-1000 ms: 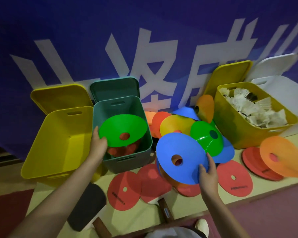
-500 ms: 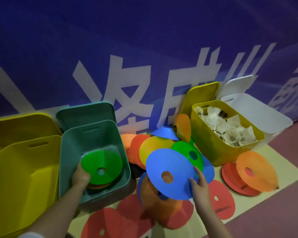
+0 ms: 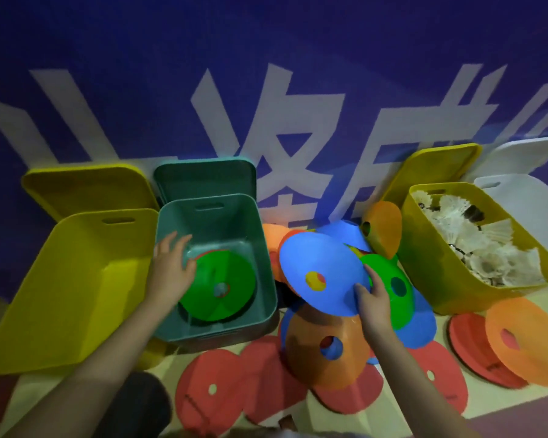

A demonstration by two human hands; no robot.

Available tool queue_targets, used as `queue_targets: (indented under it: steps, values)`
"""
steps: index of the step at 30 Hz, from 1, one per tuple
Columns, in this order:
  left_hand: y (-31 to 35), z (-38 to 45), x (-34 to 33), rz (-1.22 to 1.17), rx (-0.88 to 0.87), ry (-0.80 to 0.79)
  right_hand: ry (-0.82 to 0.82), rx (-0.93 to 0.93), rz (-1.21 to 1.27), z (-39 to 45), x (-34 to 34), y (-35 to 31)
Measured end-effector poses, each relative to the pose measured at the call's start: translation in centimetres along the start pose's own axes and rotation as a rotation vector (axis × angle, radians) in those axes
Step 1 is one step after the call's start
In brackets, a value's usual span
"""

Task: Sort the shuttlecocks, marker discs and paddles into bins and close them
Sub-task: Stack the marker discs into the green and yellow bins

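Note:
A green marker disc lies inside the teal bin on top of other discs. My left hand hovers at the bin's left wall with fingers spread, touching the disc's edge at most. My right hand pinches the lower edge of a blue marker disc, held tilted above a pile of discs. An orange disc and another green disc lie under and beside it. Shuttlecocks fill the yellow bin at right.
An empty yellow bin stands at left, lids propped behind the bins. A white bin is far right. Flat red discs and an orange disc lie on the floor. A dark paddle lies at bottom left.
My left hand has let go of the green disc, which now lies in the teal bin. My right hand has lifted the blue disc up and toward the left.

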State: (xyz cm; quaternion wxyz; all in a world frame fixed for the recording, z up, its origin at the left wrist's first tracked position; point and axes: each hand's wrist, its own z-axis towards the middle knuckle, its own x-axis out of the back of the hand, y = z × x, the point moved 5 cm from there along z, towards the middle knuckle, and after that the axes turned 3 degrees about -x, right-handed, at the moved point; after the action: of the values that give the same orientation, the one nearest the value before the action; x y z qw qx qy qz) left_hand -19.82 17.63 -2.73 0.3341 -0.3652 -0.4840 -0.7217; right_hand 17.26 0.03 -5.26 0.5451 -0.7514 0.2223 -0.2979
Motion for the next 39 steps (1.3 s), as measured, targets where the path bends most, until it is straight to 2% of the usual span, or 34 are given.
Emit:
queue_targets:
  steps: [3, 7, 13, 18, 22, 25, 27, 30, 34, 36, 39]
  values:
    - [-2.3, -1.3, 1.8, -0.048, 0.128, 0.052, -0.048, 0.078, 0.015, 0.3, -3.5, -3.1]
    - [-3.7, -2.4, 0.8, -0.191, 0.322, -0.019, -0.184, 0.249, -0.037, -1.3, -10.3, -6.8]
    - [-5.7, -1.7, 1.0, -0.247, 0.314, -0.056, -0.440, 0.453, -0.505, -4.3, -21.2, -8.3]
    - [-6.0, -2.0, 0.9, -0.277, 0.338, 0.005, -0.534, 0.339, -0.829, -3.8, -26.1, -4.0]
    - [-5.5, -2.1, 1.0, -0.296, 0.355, 0.040, -0.606, 0.182, -0.957, -3.7, -27.0, -1.2]
    - [-5.5, -2.0, 1.2, -0.230, 0.367, 0.038, -0.563, 0.146, -1.080, -3.3, -26.9, -0.8]
    - [-5.6, -2.0, 1.3, -0.185, 0.370, 0.023, -0.497, 0.116, -1.022, -3.1, -26.5, -1.4]
    - [-5.3, -1.9, 1.5, -0.090, 0.353, 0.006, -0.492, 0.153, -0.730, -3.8, -25.2, -3.0]
    - [-3.4, -2.1, 2.2, 0.163, 0.130, 0.037, -0.457, 0.257, -0.316, -5.8, -20.3, -5.3]
    - [-1.3, -2.3, 2.1, 0.130, 0.041, 0.046, -0.421, 0.291, -0.149, -6.2, -16.8, -6.0]
    - [3.9, -2.6, 2.1, -0.118, -0.065, 0.109, -0.299, 0.273, -0.032, -5.5, -10.7, -5.9]
